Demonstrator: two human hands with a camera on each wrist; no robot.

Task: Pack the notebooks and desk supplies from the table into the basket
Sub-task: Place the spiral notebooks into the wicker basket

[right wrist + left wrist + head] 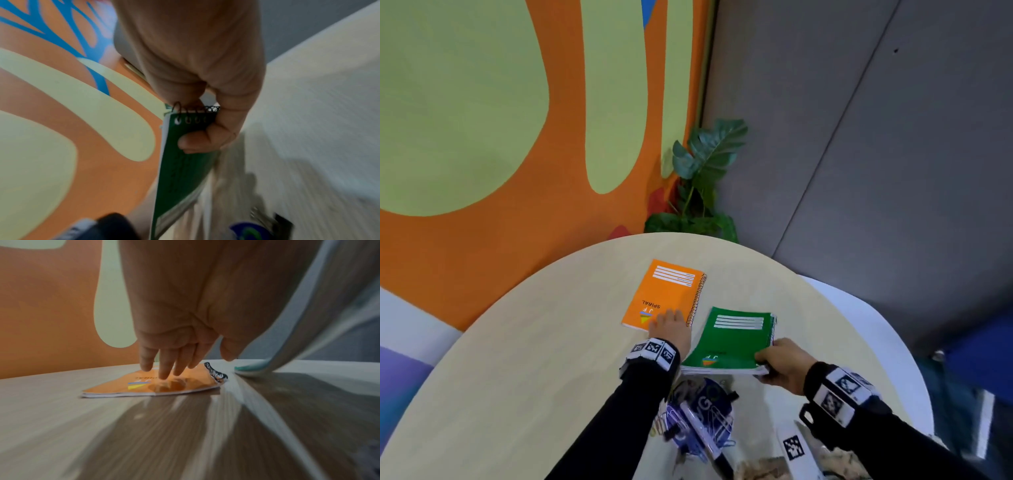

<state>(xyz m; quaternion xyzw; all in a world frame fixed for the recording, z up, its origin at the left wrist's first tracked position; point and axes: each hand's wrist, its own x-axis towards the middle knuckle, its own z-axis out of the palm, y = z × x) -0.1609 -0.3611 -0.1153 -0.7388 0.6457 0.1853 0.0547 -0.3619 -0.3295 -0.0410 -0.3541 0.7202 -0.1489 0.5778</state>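
Two notebooks show. The orange notebook (665, 295) lies flat on the table (524, 342), centre of the head view; the left hand (671, 330) rests straight fingers (164, 369) on its near corner. The green notebook (732, 339), just right of it, is lifted at its near edge, with the right hand (786, 365) pinching its spiral corner. One basket (700, 421) sits at bottom centre, holding a pen and clips.
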